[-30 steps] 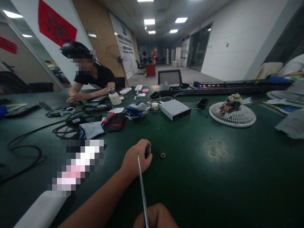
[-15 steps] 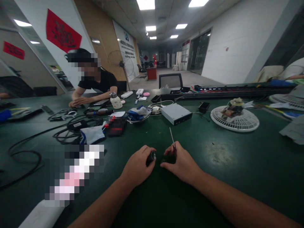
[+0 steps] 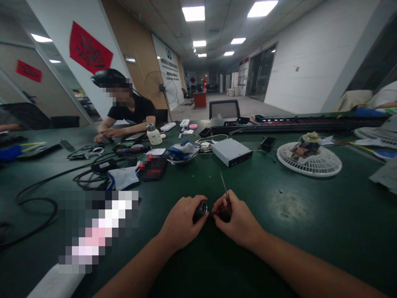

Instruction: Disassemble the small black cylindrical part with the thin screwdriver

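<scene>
Head view: my left fingers are curling round a black cylinder (image 3: pixel 202 208), its shiny ringed end facing my right hand (image 3: pixel 240 219). Left hand (image 3: pixel 180 223) is gripping it just above the green table (image 3: pixel 192 269) or resting it there; can't tell which. Right fingers are closing on a tool with a thin metal shaft (image 3: pixel 223 182), tip pointing away from me. Something dark is showing under those fingers; can't tell if it's handle or a separate part. Hands are sitting close, not touching. Cylinder is looking light, stiff and smooth, probably prone to rolling; I'd be holding it round the sides, clear of the ringed end. Farther out, a grey metal box (image 3: pixel 232 152) is lying ahead, a white fan grille (image 3: pixel 322 163) to its right.
</scene>
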The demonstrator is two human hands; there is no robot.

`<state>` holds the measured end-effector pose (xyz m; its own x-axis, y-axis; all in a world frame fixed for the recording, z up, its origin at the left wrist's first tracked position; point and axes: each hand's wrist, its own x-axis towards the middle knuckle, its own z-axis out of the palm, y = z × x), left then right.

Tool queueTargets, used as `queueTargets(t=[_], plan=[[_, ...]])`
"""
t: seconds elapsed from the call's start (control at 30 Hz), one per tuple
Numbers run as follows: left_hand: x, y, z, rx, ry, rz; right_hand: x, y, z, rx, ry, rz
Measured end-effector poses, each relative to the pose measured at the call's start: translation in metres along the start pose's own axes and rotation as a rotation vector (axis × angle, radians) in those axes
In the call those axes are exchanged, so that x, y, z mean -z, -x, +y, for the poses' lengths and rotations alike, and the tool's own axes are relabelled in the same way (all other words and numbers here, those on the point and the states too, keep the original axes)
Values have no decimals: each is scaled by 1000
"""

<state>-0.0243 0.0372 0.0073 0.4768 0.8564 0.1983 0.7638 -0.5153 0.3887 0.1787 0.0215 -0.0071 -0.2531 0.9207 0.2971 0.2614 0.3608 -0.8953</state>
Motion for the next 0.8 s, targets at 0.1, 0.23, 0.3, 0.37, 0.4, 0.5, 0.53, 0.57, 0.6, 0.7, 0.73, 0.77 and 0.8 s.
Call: queueTargets(t=[0.1,0.23,0.3,0.37,0.4,0.5,0.53,0.57,0.6,0.7,0.73,0.77,0.8], plan=[[1,1,2,-41,22,-26,0,-1,2,7,-121,55],[4,2,5,-144,75,-100,0,-2,4,-1,-219,20],[5,3,5,-166,97,-124,1,-2,4,-22,-242,7],[5,2,5,-156,114,-136,2,-2,3,-41,-255,6],[5,2,4,-149,120,-142,2,-2,2,-47,-260,2],[4,0,3,-139,125,-158,3,-2,1,-51,-288,-11],[3,0,3,-138,121,-163,3,-2,1,-50,-293,-11],[3,0,3,-136,115,-167,3,-2,1,-50,-287,-10],[3,0,4,-134,106,-171,3,-2,1,-55,-270,-9],[4,0,5,-136,83,-194,3,-2,1,-89,-148,-13],[5,0,5,-135,79,-201,3,-2,1,-105,-100,-15],[6,0,6,-134,77,-207,3,-2,0,-119,-55,-14],[6,0,6,-132,78,-211,3,-2,0,-130,-15,-12]])
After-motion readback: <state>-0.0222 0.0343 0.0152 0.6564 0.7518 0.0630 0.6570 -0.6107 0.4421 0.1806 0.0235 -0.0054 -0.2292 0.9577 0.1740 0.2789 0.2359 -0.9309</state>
